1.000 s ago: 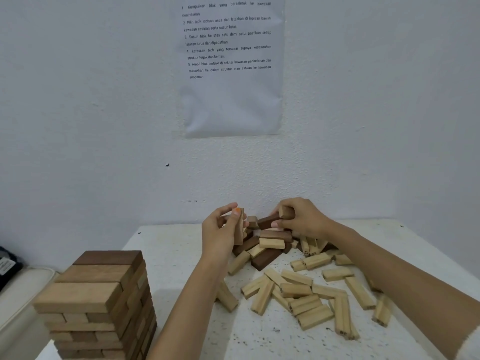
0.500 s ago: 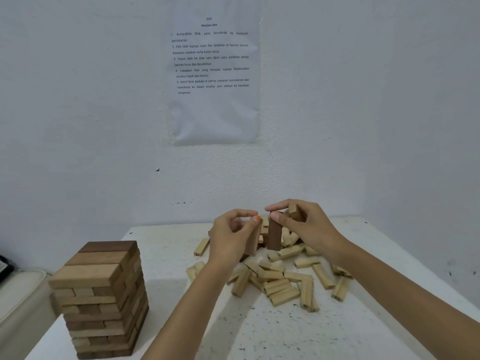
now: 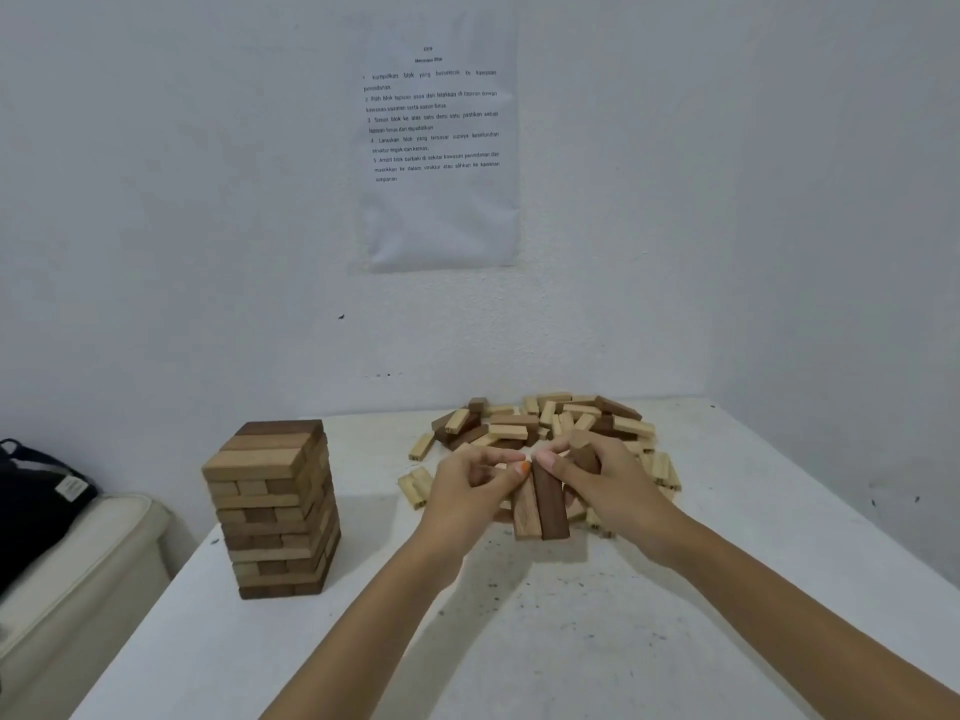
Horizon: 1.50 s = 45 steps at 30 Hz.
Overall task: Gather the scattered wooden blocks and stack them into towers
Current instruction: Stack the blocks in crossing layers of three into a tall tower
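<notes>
Two blocks, a light one (image 3: 524,509) and a dark one (image 3: 551,504), are touching side by side around mid-table (image 3: 519,641). The left hand (image 3: 467,491) pinches the light one and the right hand (image 3: 608,483) grips the dark one (fingers curled tight on both). The loose pile (image 3: 545,423) sits right behind, toward the far right corner. The tower (image 3: 275,506) stands near the left edge.

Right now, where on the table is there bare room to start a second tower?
Bare table lies in front of the tower, on the near side of the left hand and right hand, and along the right edge. It is crowded at the back, where the loose pile sits and both hands hold two blocks.
</notes>
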Motion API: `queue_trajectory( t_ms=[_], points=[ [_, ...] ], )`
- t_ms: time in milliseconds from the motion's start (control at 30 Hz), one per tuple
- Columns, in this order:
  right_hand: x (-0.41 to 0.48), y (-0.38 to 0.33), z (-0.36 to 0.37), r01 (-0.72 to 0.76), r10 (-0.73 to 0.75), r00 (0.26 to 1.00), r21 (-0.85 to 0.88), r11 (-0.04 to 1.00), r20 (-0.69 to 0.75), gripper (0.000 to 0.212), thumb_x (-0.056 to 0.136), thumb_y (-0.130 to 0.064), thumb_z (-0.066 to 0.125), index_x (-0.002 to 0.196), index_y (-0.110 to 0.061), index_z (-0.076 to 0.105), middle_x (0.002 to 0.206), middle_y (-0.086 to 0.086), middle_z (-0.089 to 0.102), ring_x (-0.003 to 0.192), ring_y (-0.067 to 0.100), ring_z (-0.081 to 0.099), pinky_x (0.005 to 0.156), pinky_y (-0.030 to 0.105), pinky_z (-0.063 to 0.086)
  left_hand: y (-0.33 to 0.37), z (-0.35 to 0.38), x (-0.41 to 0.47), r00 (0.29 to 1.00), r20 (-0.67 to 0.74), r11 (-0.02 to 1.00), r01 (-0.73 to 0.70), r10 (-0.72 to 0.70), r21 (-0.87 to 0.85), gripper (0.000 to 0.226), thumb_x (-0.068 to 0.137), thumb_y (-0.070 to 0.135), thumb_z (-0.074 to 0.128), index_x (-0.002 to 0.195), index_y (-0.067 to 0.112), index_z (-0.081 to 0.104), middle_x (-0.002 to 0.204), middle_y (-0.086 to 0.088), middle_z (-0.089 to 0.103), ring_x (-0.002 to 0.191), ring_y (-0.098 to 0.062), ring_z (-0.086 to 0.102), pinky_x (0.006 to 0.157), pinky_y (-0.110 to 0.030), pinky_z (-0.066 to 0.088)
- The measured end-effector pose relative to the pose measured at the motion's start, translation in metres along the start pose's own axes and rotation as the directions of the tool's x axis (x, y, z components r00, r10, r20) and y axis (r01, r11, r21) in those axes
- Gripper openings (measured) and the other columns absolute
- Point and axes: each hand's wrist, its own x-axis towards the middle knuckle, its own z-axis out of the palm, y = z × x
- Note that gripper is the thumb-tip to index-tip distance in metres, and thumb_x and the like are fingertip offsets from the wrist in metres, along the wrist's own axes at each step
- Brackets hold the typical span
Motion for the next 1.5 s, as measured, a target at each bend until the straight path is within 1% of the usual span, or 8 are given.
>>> queue_trajectory(
  t_ms=[200,400,633,833,1000,1133,1300,1500],
  points=[
    [-0.019,-0.002,0.020,-0.056,0.058,0.996,-0.022,0.998,0.073,0.019,0.097,-0.017,0.058,0.080,-0.013,0.066,0.064,-0.006,0.061,0.053,0.005,0.056,0.049,0.014,0.040,-0.004,-0.021,-0.025,0.994,0.078,0.995,0.077,-0.081,0.059,0.020,0.092,0.011,0.061,0.108,-0.001,0.065,0.099,-0.021,0.071,0.085,-0.024,0.070,0.062,-0.027,0.057],
    [-0.030,-0.004,0.031,-0.101,0.104,0.989,-0.031,0.994,0.102,0.019,0.097,-0.013,0.056,0.081,-0.013,0.064,0.067,-0.004,0.059,0.056,0.010,0.053,0.045,0.010,0.036,-0.008,-0.037,-0.039,0.987,0.107,0.985,0.109,-0.123,0.131,0.020,0.092,0.011,0.061,0.109,0.001,0.065,0.097,-0.019,0.070,0.081,-0.017,0.068,0.064,-0.025,0.056],
    [-0.039,0.012,0.042,-0.191,0.191,0.981,0.006,0.982,0.033,0.028,0.093,-0.019,0.063,0.092,0.009,0.060,0.063,-0.002,0.045,0.055,0.012,0.044,0.056,0.028,0.039,-0.017,-0.039,-0.048,0.979,0.166,0.979,0.088,-0.119,0.184,0.018,0.092,0.012,0.062,0.106,0.002,0.066,0.088,-0.012,0.068,0.074,-0.012,0.066,0.065,-0.025,0.056],
    [-0.043,0.010,0.046,-0.174,0.176,0.984,-0.103,0.979,0.007,0.020,0.092,-0.020,0.064,0.088,-0.001,0.068,0.064,-0.008,0.055,0.062,0.009,0.050,0.063,0.029,0.042,-0.026,-0.041,-0.046,0.996,0.074,0.920,0.017,-0.050,0.391,0.011,0.090,0.019,0.065,0.098,0.015,0.070,0.092,-0.006,0.069,0.078,-0.007,0.061,0.073,-0.020,0.051],
    [-0.044,0.003,0.045,-0.296,0.297,0.955,-0.115,0.948,-0.016,0.027,0.092,-0.031,0.060,0.085,-0.005,0.055,0.093,-0.003,0.061,0.092,0.010,0.057,0.086,0.031,0.043,-0.030,-0.041,-0.044,0.998,0.056,0.878,0.004,-0.035,0.479,0.012,0.091,0.020,0.063,0.101,0.018,0.070,0.086,0.008,0.064,0.076,-0.001,0.056,0.063,-0.009,0.043],
    [-0.043,-0.010,0.028,-0.439,0.437,0.897,0.028,0.898,0.060,0.022,0.094,-0.012,0.042,0.097,-0.010,0.063,0.090,0.004,0.054,0.082,0.015,0.049,0.068,0.023,0.036,-0.022,-0.044,-0.045,0.992,0.104,0.862,0.011,-0.074,0.507,0.016,0.095,0.023,0.056,0.109,0.022,0.066,0.097,0.007,0.061,0.086,-0.003,0.055,0.071,-0.015,0.043],
    [-0.043,-0.006,0.015,-0.562,0.562,0.822,-0.025,0.827,0.093,0.020,0.090,-0.011,0.052,0.096,0.002,0.067,0.087,0.003,0.056,0.080,0.018,0.047,0.066,0.027,0.033,-0.008,-0.058,-0.050,0.931,0.298,0.813,-0.002,-0.211,0.583,0.041,0.085,0.040,0.067,0.124,0.033,0.056,0.113,0.017,0.054,0.101,0.001,0.053,0.076,-0.014,0.041],
    [-0.046,-0.003,0.008,-0.468,0.471,0.882,-0.082,0.880,0.022,0.010,0.092,0.001,0.058,0.095,0.004,0.067,0.084,0.003,0.058,0.073,0.007,0.051,0.045,0.009,0.042,-0.019,-0.063,-0.049,0.884,0.445,0.692,-0.230,-0.146,0.684,0.074,0.070,0.049,0.079,0.135,0.040,0.045,0.129,0.025,0.042,0.121,0.004,0.039,0.100,-0.019,0.039]
  ],
)
